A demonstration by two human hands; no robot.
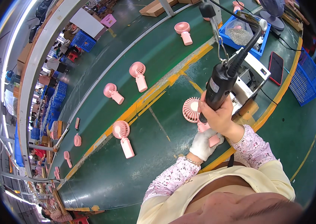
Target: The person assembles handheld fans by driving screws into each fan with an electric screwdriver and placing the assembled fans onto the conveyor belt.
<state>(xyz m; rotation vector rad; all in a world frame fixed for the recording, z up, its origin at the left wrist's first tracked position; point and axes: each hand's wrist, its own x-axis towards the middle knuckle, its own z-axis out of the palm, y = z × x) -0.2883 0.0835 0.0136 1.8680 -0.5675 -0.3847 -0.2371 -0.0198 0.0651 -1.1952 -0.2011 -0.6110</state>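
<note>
My left hand, in a white glove, is closed around the handle of a pink handheld fan near the table's front edge. The fan's round grille points away from me, and the handle's end shows by my palm. My bare right hand wraps around a black electric screwdriver, held upright above the fan's neck. Its tip is hidden behind my fingers, so contact with the fan cannot be seen. To the left on the table lies another pink handheld fan.
Beyond a yellow-taped edge, a green conveyor belt carries several pink fans. Right of my hands stand a metal box-like device, a phone and a blue bin with a bag of small metal parts. The screwdriver hangs from a hook and cable.
</note>
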